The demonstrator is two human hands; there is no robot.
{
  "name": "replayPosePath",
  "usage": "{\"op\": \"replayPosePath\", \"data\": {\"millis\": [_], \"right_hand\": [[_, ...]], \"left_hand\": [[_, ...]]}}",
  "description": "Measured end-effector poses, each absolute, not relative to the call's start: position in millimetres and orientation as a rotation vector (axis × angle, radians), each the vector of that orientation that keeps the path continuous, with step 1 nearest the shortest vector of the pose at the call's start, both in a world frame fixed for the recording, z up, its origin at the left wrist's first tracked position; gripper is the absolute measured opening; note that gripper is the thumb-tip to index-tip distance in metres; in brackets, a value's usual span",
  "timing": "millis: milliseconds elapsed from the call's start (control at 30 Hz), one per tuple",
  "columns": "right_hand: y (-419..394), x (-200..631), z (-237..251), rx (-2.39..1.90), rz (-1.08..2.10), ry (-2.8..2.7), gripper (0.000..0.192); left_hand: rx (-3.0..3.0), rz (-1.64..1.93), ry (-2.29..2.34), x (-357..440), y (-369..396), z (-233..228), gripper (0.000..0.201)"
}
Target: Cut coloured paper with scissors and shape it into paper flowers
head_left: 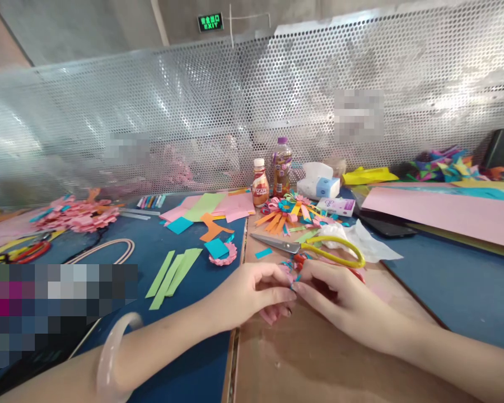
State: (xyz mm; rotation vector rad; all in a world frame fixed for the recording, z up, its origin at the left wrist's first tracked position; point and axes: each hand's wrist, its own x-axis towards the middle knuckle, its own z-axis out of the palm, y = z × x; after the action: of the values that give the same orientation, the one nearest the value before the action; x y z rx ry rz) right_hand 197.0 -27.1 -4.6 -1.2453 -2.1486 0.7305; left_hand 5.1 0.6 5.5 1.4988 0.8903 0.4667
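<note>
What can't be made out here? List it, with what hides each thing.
1. Head view: the small pink paper piece between the left hand and right hand; the fingertips cover most of it, so its shape is unclear.
2. Head view: the lower left corner is blurred into blocks.
3. Head view: two blurred patches on the mesh screen.
4. Head view: the bottle label is too small to read.

A small piece of pink paper craft with fringed, curled edges and flecks of red and teal [289,275] is pinched between the fingertips of the left hand [246,296] and the right hand [340,296]; it is kept low over the brown cardboard work surface [311,358], near its far edge; most of it is hidden by the fingers, so its full shape cannot be made out.
</note>
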Motion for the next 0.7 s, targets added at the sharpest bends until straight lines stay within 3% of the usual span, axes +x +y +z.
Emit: {"op": "replayPosePath", "data": {"millis": [367, 700], "right_hand": [[-24.0, 199.7, -1.0, -1.065, 0.862, -2.143, 0.019], [-26.4, 200.0, 2.7, -1.135, 0.796, -2.164, 0.023]], "left_hand": [[1.548, 0.423, 0.899, 4.4, 0.5, 8.0, 0.033], [1.812, 0.582, 0.949, 5.1, -6.2, 7.7, 0.022]]}}
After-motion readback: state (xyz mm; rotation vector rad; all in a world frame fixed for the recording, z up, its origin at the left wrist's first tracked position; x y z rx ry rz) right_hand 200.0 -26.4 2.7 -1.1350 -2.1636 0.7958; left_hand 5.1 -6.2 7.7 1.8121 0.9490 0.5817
